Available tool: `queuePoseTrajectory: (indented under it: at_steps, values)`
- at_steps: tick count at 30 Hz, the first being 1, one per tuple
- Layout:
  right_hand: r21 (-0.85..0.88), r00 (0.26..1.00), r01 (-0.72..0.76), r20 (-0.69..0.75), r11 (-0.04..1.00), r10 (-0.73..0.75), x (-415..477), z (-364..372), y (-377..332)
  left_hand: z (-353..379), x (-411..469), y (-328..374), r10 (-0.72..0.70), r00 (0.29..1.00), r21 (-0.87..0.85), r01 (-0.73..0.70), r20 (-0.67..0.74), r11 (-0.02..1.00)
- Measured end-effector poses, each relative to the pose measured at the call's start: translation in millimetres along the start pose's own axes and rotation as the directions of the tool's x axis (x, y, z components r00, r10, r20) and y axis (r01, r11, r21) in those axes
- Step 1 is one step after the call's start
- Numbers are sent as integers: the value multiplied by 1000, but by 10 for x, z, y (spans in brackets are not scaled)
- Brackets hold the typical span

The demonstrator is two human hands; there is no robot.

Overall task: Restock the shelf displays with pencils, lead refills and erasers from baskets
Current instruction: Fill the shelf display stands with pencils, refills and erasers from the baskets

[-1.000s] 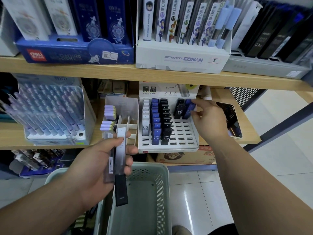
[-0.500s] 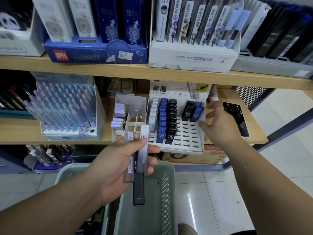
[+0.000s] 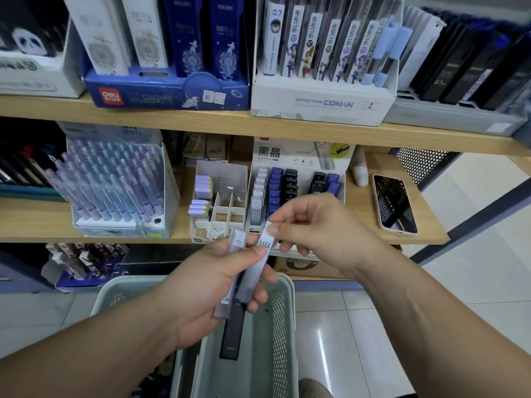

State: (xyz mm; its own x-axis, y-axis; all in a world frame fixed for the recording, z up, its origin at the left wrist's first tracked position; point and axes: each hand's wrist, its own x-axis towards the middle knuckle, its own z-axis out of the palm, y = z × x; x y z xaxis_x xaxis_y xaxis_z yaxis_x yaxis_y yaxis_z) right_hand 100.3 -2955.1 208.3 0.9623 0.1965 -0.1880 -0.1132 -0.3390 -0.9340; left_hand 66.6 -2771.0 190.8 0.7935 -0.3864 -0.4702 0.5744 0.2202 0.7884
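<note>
— What writing can you read there?

— On the HB case (image 3: pixel 265 239), which both my grips hold, I read "HB". The rack (image 3: pixel 298 160) on the lower shelf (image 3: pixel 359 222) has two big Chinese signs on its header. The front white case (image 3: pixel 255 211) in it says "HB 0.5". On the shelf above, a blue box (image 3: pixel 161 94) says "deli" and has a price tag "5.". Beside it a white box (image 3: pixel 321 109) says "DETECTIVE CONAN" with a tag "2", and one pack (image 3: pixel 275 38) in it is marked "0.7".

— How many cases do you have, and how are your grips?

— I count three lead cases (image 3: pixel 238 245) in my left grip (image 3: pixel 201 288), which is closed around them above the basket (image 3: pixel 288 285). Two are clear and one is a black case (image 3: pixel 231 334) that sticks out downward. My right grip (image 3: pixel 321 225) pinches the top end of the HB case. The rack shows five columns: white, blue, black, then black and blue.

— What is around, and what is in the way?

— My right grip hides the lower part of the rack. Left of the rack stands an eraser box (image 3: pixel 221 175) with two small stacks of purple erasers (image 3: pixel 202 183). Further left is a box full of pens (image 3: pixel 115 182). A phone (image 3: pixel 393 205) lies on the shelf to the right.
</note>
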Motion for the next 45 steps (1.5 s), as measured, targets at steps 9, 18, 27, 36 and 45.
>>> queuePoseTrajectory:
  at_steps: [9, 18, 27, 36, 45]
  values:
    - [-45, 894, 184, -408, 982, -186, 267, 5, -15, -259, -17, 33, -71, 991, -166, 52, -111, 985]
    - [-641, 837, 224, -259, 734, -482, 487, 182, 207, -446, -109, 61, -34, 995, -176, 17, -96, 984]
    - [-671, 860, 222, -208, 707, -467, 548, 140, 198, -613, -107, 62, -22, 986, -120, 2, -168, 993]
    - [-701, 852, 242, -177, 671, -492, 608, 198, 324, -590, -55, 50, -8, 989, -176, -18, -147, 984]
    - [-364, 926, 265, -164, 893, -341, 378, 382, -80, -456, -22, 17, 130, 986, 43, -126, -101, 991]
